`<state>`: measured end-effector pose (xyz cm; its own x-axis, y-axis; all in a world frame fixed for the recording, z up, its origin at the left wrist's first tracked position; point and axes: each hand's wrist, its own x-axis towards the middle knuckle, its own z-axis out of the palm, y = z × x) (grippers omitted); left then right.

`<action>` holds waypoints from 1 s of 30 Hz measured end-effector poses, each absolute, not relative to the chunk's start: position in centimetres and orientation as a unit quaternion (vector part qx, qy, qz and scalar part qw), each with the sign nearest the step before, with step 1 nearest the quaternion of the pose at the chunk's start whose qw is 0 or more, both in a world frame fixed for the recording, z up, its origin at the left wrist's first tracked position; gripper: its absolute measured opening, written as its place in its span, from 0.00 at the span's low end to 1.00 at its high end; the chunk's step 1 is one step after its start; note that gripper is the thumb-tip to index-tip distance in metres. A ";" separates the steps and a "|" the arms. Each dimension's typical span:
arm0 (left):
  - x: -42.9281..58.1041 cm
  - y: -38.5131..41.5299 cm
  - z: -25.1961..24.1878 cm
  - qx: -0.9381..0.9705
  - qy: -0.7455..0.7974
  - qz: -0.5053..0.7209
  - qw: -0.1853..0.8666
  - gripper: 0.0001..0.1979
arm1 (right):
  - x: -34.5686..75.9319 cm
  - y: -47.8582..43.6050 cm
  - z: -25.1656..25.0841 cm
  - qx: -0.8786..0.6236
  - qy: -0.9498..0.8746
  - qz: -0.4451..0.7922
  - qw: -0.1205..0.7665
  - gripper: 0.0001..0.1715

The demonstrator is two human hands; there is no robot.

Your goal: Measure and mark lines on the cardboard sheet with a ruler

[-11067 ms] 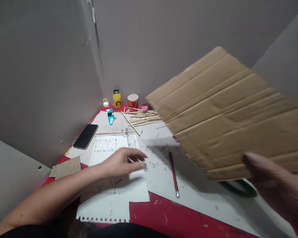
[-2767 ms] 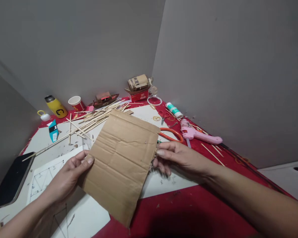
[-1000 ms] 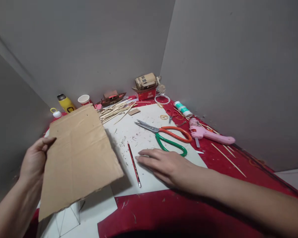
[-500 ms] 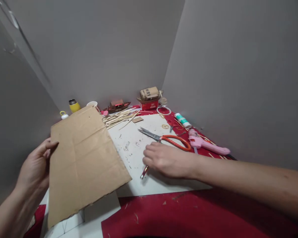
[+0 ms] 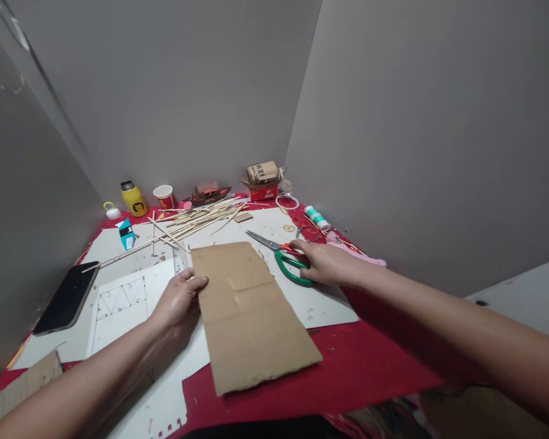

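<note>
brown cardboard (image 5: 247, 317) is pinched at its left edge by the left hand (image 5: 177, 300), thumb on top, above the near part of the desk (image 5: 370, 353). the right hand (image 5: 326, 263) is at the handles (image 5: 282, 272) of the scissors (image 5: 277, 247); i cannot tell if its grip is closed around them. for lifting them well, it seems better to take both handles together, keep the blades (image 5: 261, 239) pointing away, and leave the sticks (image 5: 201, 219) behind undisturbed.
</note>
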<state>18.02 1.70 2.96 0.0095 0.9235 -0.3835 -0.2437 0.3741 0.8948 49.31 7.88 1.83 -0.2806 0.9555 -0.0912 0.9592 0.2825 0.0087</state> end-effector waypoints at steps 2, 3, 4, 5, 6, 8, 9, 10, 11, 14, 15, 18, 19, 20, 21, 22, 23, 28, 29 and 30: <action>18.7 1.8 2.4 0.319 0.528 0.452 0.645 0.12 | 49.3 8.0 2.3 0.598 0.800 -0.030 0.036 0.35; 18.9 2.0 2.1 0.320 0.527 0.448 0.647 0.13 | 49.5 8.0 2.7 0.601 0.798 -0.031 0.032 0.37; 19.0 2.2 1.9 0.321 0.527 0.445 0.649 0.13 | 49.8 8.1 3.0 0.605 0.795 -0.030 0.028 0.38; 19.2 2.4 1.7 0.324 0.528 0.442 0.648 0.14 | 50.2 8.1 3.4 0.612 0.790 -0.029 0.023 0.39; 19.3 2.7 1.5 0.329 0.529 0.439 0.647 0.14 | 50.6 8.1 3.7 0.620 0.784 -0.028 0.018 0.39; 19.4 3.3 1.2 0.341 0.530 0.431 0.646 0.16 | 51.7 8.4 4.2 0.640 0.768 -0.024 0.011 0.38; 19.5 3.6 1.1 0.349 0.530 0.427 0.645 0.17 | 52.3 8.6 4.3 0.651 0.759 -0.022 0.008 0.37; 19.5 3.9 1.1 0.357 0.529 0.422 0.644 0.18 | 52.8 8.9 4.3 0.662 0.749 -0.021 0.006 0.36; 19.6 4.2 1.1 0.366 0.528 0.419 0.642 0.20 | 53.4 9.2 4.2 0.673 0.739 -0.020 0.005 0.35; 19.4 4.6 1.1 0.394 0.526 0.418 0.627 0.24 | 54.6 10.2 3.6 0.698 0.715 -0.020 0.006 0.35; 19.3 4.6 1.1 0.402 0.529 0.421 0.618 0.26 | 54.9 10.6 3.4 0.704 0.710 -0.022 0.008 0.35; 18.9 4.7 1.1 0.428 0.543 0.426 0.584 0.28 | 55.4 11.7 2.9 0.715 0.699 -0.027 0.011 0.34; 18.7 4.7 1.1 0.439 0.549 0.424 0.572 0.27 | 55.4 12.0 2.8 0.717 0.697 -0.028 0.008 0.33; 18.5 4.7 1.2 0.453 0.553 0.419 0.560 0.26 | 55.4 12.3 2.7 0.717 0.696 -0.030 0.004 0.32; 18.4 4.7 1.2 0.469 0.554 0.411 0.551 0.25 | 55.4 12.5 2.7 0.717 0.697 -0.032 -0.002 0.32; 18.2 4.7 1.3 0.487 0.555 0.401 0.543 0.23 | 55.3 12.6 2.7 0.717 0.697 -0.034 -0.009 0.31; 18.0 4.6 1.3 0.506 0.555 0.391 0.533 0.21 | 55.2 12.6 2.8 0.717 0.696 -0.036 -0.018 0.31; 16.0 5.0 2.0 0.596 0.587 0.342 0.428 0.15 | 53.4 11.4 3.8 0.725 0.682 -0.026 -0.092 0.29; 15.2 5.5 2.2 0.612 0.600 0.332 0.392 0.14 | 52.8 10.9 4.0 0.717 0.686 -0.024 -0.118 0.28; 14.2 6.1 2.5 0.627 0.615 0.320 0.354 0.12 | 52.0 10.3 4.1 0.703 0.695 -0.026 -0.149 0.27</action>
